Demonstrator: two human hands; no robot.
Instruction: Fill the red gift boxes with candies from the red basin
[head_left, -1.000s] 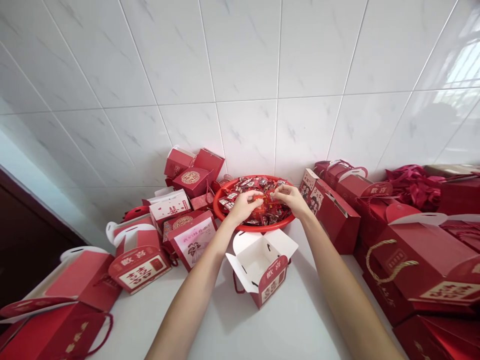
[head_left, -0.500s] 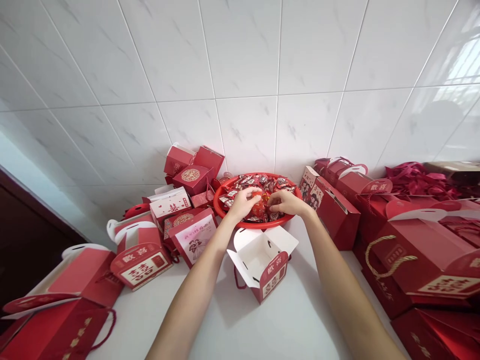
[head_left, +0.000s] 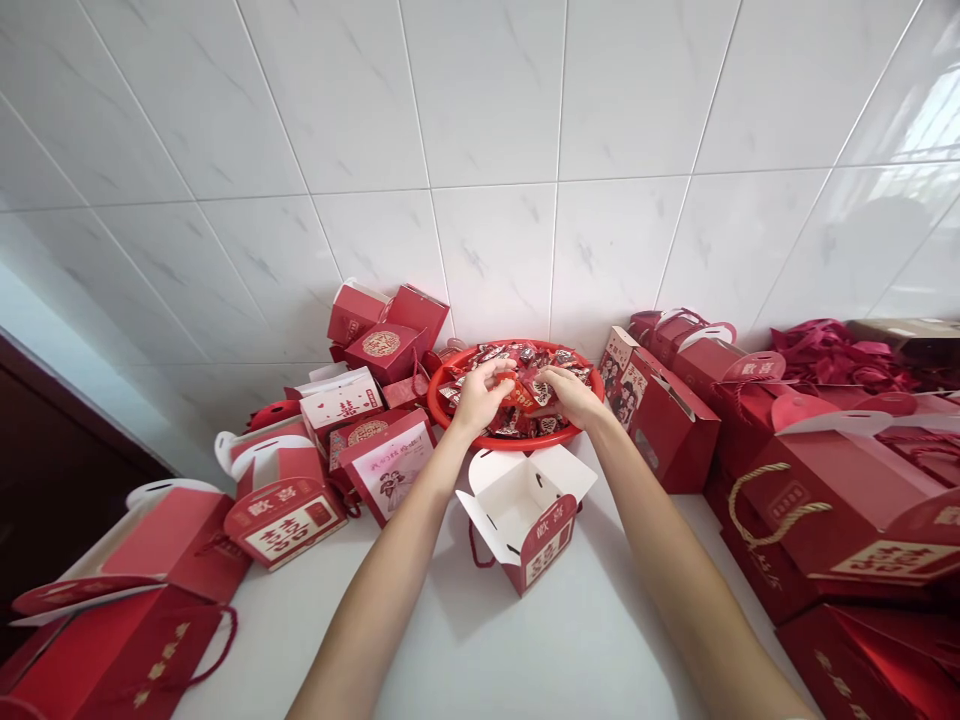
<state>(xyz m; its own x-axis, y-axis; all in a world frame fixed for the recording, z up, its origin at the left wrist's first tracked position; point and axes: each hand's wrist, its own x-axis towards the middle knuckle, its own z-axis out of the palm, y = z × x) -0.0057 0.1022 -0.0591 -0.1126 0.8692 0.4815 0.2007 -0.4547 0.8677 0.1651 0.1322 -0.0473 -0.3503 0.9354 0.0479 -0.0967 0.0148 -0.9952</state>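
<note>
Both hands are over a red plastic basin (head_left: 437, 410) heaped with red-wrapped candies (head_left: 517, 352). My left hand (head_left: 481, 398) curls around a shiny red candy packet (head_left: 522, 397). My right hand (head_left: 568, 393) is closed at the basin's right side, its fingertips pinching a patterned candy wrapper (head_left: 541, 388); the exact piece is partly hidden. Just in front of the basin stands a small red gift box (head_left: 525, 520) with its white-lined flaps spread, and its inside shows bare white card.
Red gift boxes (head_left: 285, 510) crowd the left side of the white table (head_left: 517, 660). On the right, a larger stack of boxes (head_left: 847, 500) has a gold rope handle. Dark pink ribbons (head_left: 832, 355) lie behind them, near the tiled wall (head_left: 495, 250).
My right hand has come up slightly and turned, with a wrapper now at its fingertips. My left hand remains around the red packet. The view has tilted a little.
</note>
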